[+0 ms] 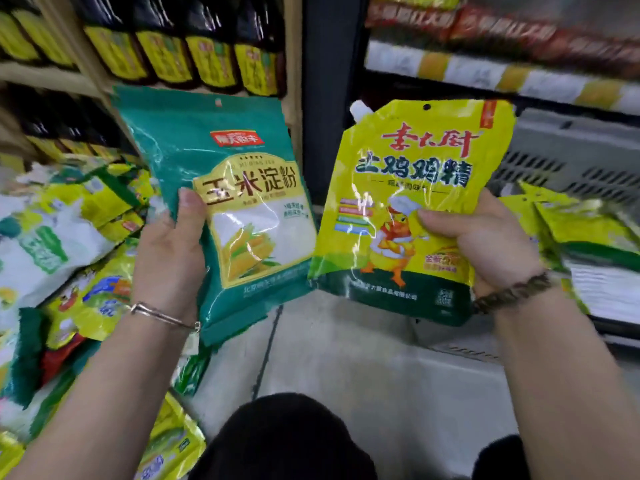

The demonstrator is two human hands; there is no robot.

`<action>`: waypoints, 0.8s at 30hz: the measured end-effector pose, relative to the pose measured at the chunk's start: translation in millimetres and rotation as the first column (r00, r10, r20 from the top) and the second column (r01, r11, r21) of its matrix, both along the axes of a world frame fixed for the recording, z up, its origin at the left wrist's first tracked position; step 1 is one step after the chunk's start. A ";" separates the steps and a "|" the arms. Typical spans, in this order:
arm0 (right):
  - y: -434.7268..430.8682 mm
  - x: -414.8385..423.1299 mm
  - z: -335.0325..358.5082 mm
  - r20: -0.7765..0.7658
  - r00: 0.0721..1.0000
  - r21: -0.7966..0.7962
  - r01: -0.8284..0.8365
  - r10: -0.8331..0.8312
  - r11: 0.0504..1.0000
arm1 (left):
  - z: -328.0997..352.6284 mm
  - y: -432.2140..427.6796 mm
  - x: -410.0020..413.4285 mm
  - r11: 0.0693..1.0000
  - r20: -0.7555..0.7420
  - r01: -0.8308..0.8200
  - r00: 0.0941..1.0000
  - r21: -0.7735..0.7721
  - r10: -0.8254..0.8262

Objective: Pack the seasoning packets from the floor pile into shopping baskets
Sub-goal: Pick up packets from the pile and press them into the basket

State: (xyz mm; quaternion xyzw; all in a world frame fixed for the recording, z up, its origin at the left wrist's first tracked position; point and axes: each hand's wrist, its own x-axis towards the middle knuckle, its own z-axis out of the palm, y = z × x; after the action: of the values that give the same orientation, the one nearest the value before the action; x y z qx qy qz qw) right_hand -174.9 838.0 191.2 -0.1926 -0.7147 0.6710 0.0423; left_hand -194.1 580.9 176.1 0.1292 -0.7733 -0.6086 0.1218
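On my feed both hands are up, each holding one packet upright with its printed face toward the camera. The left hand (pixel 169 244) grasps the green packet (pixel 221 188) by its left edge, thumb pressed flat over the front beside the gold label and the other fingers hidden behind it. The right hand (pixel 485 240) grasps the yellow pouch (pixel 408 188) by its right edge in the same way, thumb across the front near the cartoon chick and the fingers curled behind. The two packets sit side by side between the grips. Their inner edges meet low down, but I cannot tell whether they actually touch.

Left of the left grip and lower, the pile (pixel 69 237) of green, yellow and white packets sprawls over the floor (pixel 346 358), which shows bare beneath the two held packets. Beyond the right grip and off to its right stands a grey basket (pixel 568 168), with yellow packets (pixel 581 230) lying in it (blurred, so I read no labels there). Above the left grip, dark bottles (pixel 194 60) with yellow labels line a shelf. A thin silver bangle (pixel 162 317) circles the left wrist and a dark beaded bracelet (pixel 512 292) the right. A knee (pixel 287 434) in dark cloth shows below the grips.
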 end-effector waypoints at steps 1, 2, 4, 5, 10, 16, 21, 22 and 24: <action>7.6 1.3 8.2 -0.023 0.999 -0.027 0.031 -0.032 0.999 | 8.5 7.3 -3.5 1.000 -0.006 0.004 1.000 -0.024 -0.004; 15.6 3.3 17.6 -0.044 0.997 -0.059 0.053 -0.056 0.997 | 17.5 15.7 -6.9 0.999 -0.009 0.005 1.000 -0.050 -0.006; 37.3 6.1 35.6 -0.064 0.992 -0.103 0.102 -0.109 0.989 | 32.6 36.5 -11.4 0.995 -0.026 0.027 0.999 -0.093 -0.029; 49.1 8.1 44.4 -0.061 0.990 -0.112 0.121 -0.129 0.986 | 39.8 49.2 -11.7 0.994 -0.041 0.059 0.997 -0.087 -0.063; 119.7 20.5 65.5 -0.021 0.986 -0.086 0.161 -0.164 0.983 | 52.3 117.1 -16.7 0.934 -0.079 0.312 0.950 0.174 -0.303; 202.1 41.6 68.4 0.053 0.972 -0.019 0.230 -0.228 0.973 | 58.6 170.7 -34.3 0.840 -0.065 0.532 0.847 0.107 -0.528; 252.2 48.3 59.4 0.119 0.964 -0.005 0.238 -0.236 0.971 | 89.2 193.1 -39.6 0.782 -0.103 0.616 0.775 -0.093 -0.623; 259.6 48.6 57.2 0.129 0.965 0.001 0.232 -0.230 0.973 | 96.3 198.4 -38.6 0.772 -0.120 0.619 0.763 -0.142 -0.635; 271.4 47.0 53.4 0.148 0.964 0.013 0.222 -0.221 0.975 | 109.1 209.6 -39.4 0.747 -0.115 0.639 0.741 -0.184 -0.662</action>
State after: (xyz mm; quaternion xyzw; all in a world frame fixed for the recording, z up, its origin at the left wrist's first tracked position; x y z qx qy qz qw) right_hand -127.9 1109.4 244.6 -0.3208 -0.6887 0.6471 0.0634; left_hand -233.5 790.5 285.2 -0.2110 -0.7944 -0.5690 -0.0237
